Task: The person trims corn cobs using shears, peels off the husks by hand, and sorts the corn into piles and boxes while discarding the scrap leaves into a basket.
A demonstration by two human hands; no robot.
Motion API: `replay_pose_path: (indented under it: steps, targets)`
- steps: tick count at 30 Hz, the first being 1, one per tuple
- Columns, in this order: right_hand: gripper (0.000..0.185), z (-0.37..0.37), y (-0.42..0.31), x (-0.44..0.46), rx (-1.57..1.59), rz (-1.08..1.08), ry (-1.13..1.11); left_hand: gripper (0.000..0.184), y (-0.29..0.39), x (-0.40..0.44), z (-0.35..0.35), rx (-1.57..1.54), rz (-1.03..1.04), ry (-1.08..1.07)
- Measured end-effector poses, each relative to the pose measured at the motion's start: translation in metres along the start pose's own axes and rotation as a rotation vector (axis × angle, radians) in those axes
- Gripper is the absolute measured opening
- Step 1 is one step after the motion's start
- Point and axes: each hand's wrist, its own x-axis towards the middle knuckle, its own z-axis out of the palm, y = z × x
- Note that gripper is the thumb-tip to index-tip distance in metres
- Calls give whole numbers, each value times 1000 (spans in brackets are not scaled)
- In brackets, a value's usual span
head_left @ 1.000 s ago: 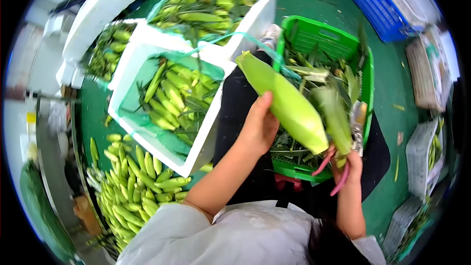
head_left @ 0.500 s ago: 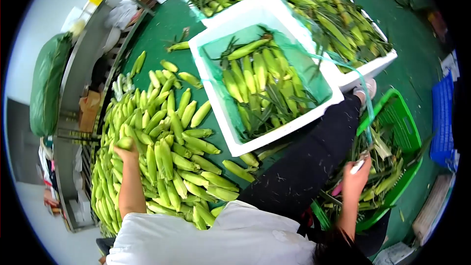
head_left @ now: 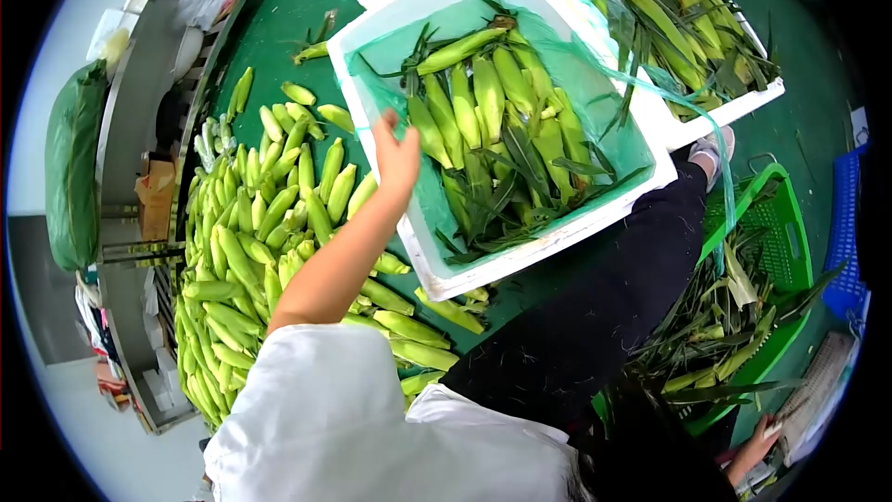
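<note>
My left hand point(head_left: 397, 153) is over the left rim of a white foam box point(head_left: 548, 258), its fingers apart and nothing in them. Green corn ears in husks point(head_left: 488, 98) lie inside on a green plastic liner point(head_left: 604, 116). Left of the box, a large pile of corn ears point(head_left: 246, 260) covers part of the green floor. My right hand point(head_left: 757, 444) is at the lower right, beyond the green crate point(head_left: 785, 214), with its fingers curled round something too small to make out. Cut husks and leaves point(head_left: 720, 339) fill much of that crate.
Another foam box of corn point(head_left: 683, 28) stands at the upper right. My dark-trousered leg point(head_left: 567, 321) lies between the near box and green crate. A blue crate point(head_left: 846, 232) is at the right edge; a metal rack point(head_left: 116, 158) with a green bundle point(head_left: 76, 167) is left.
My left hand has moved from the far side of the corn pile to the foam box and no longer holds an ear. My right hand has moved down and right, away from the green crate's husks.
</note>
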Motion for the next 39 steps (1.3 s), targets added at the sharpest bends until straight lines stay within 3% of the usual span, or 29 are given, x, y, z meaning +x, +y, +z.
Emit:
replay_pose_path:
  steps: [1,2,3,4,5,9,10,13,15,17,19,20,22,23,24,25,27,29,31,33,35,37,39]
  targets:
    - [48,0,-4,-29,110,89,-32,57,4,-11,1,13,-211,-248]
    - [48,11,-14,-56,236,201,-84,59,-2,-18,18,-13,-470,-332]
    - [47,30,-30,-88,379,335,-158,61,-23,-18,46,107,-717,-265]
    - [46,51,-48,-113,522,453,-255,64,-110,-11,100,-191,-987,-228]
    - [46,68,-68,-134,657,548,-363,62,-102,-4,121,-200,-1085,-131]
    - [43,113,-97,-182,1083,739,-652,48,-127,0,144,-228,-980,-73]
    - [43,112,-92,-194,1137,725,-687,44,-130,3,151,-270,-929,-107]
    - [42,77,-173,-213,914,453,-764,34,-139,23,156,-414,-796,-239]
    - [49,67,-186,-228,1073,702,-634,29,-140,26,138,-568,-783,-364]
    - [52,62,-180,-229,1079,642,-752,21,-78,48,93,-643,-1148,-542]
    - [52,72,-180,-232,1039,563,-787,19,-9,43,22,-824,-1372,-598]
    - [57,72,-197,-230,1069,631,-760,22,40,14,-15,-876,-1349,-572]
    - [54,74,-201,-230,1146,568,-839,30,125,-47,-87,-1031,-1277,-582]
    - [54,73,-211,-228,1199,557,-862,52,131,-76,-118,-1274,-1188,-852]
    - [56,76,-209,-229,1216,545,-868,65,175,-109,-141,-1236,-1070,-952]
    - [57,81,-205,-230,1231,528,-874,77,219,-139,-148,-1198,-948,-1045]
    - [60,88,-200,-235,1265,503,-902,98,233,-167,-120,-1236,-771,-1148]
    - [62,92,-197,-237,1304,505,-903,92,240,-185,-68,-1379,-875,-1205]
    - [69,68,-211,-216,1036,238,-925,67,263,-199,-27,-1194,-841,-1456]
    - [87,48,-212,-200,935,52,-781,60,303,-220,-7,-753,-520,-1620]
    - [86,23,-211,-186,946,-97,-690,58,335,-246,6,-454,-80,-1616]
    - [71,3,-208,-182,1255,159,-740,61,362,-265,8,-227,116,-1683]
    - [75,13,-187,-171,1256,203,-718,62,375,-275,12,-106,250,-1746]
